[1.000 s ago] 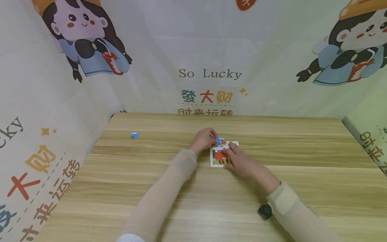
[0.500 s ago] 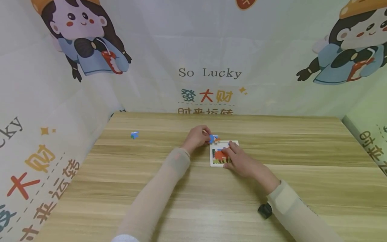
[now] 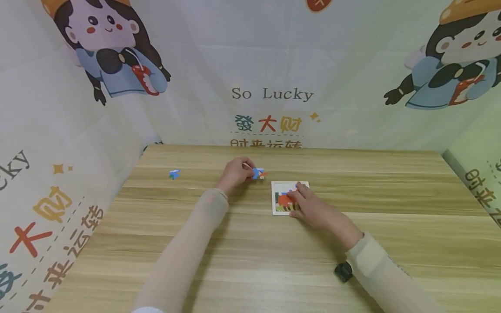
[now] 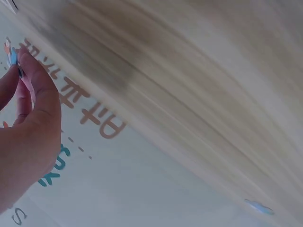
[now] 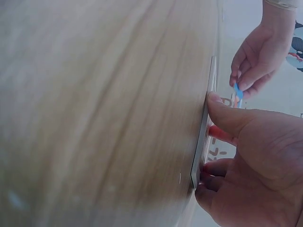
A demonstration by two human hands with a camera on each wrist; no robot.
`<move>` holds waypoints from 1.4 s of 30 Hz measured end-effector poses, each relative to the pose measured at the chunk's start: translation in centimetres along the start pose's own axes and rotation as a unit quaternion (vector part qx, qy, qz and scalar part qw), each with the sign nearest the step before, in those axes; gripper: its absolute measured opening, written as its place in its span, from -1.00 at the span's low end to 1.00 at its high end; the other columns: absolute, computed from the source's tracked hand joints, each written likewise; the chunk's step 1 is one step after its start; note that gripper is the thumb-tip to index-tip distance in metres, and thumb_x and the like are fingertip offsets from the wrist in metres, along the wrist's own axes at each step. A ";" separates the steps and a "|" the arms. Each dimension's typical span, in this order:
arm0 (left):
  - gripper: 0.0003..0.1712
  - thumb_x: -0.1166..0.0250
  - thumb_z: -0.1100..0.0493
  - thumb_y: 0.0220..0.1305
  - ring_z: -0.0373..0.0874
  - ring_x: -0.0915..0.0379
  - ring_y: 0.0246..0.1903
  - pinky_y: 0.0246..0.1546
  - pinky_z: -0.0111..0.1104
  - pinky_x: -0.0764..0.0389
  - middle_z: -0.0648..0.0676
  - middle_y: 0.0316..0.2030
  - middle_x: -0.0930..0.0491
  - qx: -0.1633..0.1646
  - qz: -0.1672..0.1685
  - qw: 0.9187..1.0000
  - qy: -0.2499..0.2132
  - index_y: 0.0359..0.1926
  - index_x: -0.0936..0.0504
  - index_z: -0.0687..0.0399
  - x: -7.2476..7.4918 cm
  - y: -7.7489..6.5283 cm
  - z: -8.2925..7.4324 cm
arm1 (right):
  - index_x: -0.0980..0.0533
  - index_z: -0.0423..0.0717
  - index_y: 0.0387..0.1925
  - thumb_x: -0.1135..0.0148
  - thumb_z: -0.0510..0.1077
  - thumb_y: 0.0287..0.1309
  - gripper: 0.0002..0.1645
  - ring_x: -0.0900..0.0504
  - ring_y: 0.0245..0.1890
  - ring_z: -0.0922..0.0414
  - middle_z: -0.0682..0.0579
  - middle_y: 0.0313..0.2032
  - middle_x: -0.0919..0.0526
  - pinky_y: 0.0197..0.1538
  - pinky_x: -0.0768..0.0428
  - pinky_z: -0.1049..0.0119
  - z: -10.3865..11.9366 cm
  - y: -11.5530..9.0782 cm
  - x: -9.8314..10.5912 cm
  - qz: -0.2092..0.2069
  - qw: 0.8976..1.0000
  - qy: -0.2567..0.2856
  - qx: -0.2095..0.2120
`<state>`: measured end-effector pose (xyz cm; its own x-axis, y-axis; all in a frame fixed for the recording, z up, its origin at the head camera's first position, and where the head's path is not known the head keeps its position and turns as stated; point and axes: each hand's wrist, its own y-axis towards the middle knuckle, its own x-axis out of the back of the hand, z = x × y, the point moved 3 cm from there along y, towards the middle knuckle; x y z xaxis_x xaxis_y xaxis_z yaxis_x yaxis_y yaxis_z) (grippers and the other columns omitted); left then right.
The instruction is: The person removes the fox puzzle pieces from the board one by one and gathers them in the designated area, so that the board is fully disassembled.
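A blue jigsaw puzzle piece (image 3: 258, 174) with orange and white patches is pinched between the thumb and fingers of my left hand (image 3: 236, 173). That hand is to the left of a white-framed puzzle board (image 3: 276, 187) and apart from it. In the left wrist view the piece (image 4: 13, 56) is seen nearly edge-on at the fingertips. My right hand (image 3: 313, 209) grips the board, thumb at its near edge and fingers reaching over its right side. Red, green and yellow pieces (image 3: 285, 201) fill the lower part of the board; my right hand hides its right part.
Another blue puzzle piece (image 3: 174, 174) with green and white lies at the back left of the wooden table (image 3: 254, 261). Beside the right sleeve is a small black object (image 3: 343, 272). A printed curtain (image 3: 203, 65) rises behind the table.
My left hand has carried the blue puzzle piece leftward and slightly away from me, off the top of the puzzle board. The right hand and the board have stayed put.
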<state>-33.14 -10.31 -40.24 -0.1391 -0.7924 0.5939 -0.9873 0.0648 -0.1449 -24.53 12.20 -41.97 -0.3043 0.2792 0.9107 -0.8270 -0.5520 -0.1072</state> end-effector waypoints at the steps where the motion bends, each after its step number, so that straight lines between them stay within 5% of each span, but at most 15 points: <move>1: -0.87 -0.28 0.37 0.29 -0.17 -0.55 -0.38 -0.35 -0.50 -0.61 0.21 -0.21 -0.69 0.000 -0.003 1.000 0.002 -0.14 -0.62 0.27 0.4 0.0 0.2 | -0.26 -0.31 0.36 -0.16 -0.06 0.39 -0.34 0.00 0.49 -0.41 -0.53 0.46 0.00 0.48 -0.14 -0.25 0.0 0.0 0.0 0.000 1.000 0.001 0.000; 23: -0.76 -0.19 0.37 0.36 -0.09 -0.63 -0.25 -0.06 -0.27 -0.72 0.21 -0.18 -0.63 0.032 -0.039 0.998 -0.028 0.02 -0.56 0.35 8.1 -0.6 5.7 | -0.23 -0.28 0.38 -0.15 -0.04 0.40 -0.33 0.02 0.50 -0.42 -0.52 0.47 0.03 0.48 -0.13 -0.27 -0.2 0.1 -0.2 0.007 1.000 0.002 -0.008; 42: -0.71 -0.25 0.35 0.31 -0.40 -0.51 -0.49 -0.37 -0.56 -0.60 0.09 -0.31 -0.68 0.052 -0.083 0.995 -0.017 0.03 -0.59 0.39 12.5 -0.8 10.0 | -0.24 -0.30 0.38 -0.14 -0.06 0.41 -0.34 0.03 0.49 -0.42 -0.53 0.47 0.04 0.48 -0.13 -0.27 0.0 0.0 0.0 0.006 1.000 0.013 -0.009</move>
<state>-33.35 -26.29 -40.64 0.0291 -0.8075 0.5891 -0.9829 -0.1302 -0.1300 -24.52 12.27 -41.97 -0.3267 0.2930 0.8986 -0.8316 -0.5409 -0.1260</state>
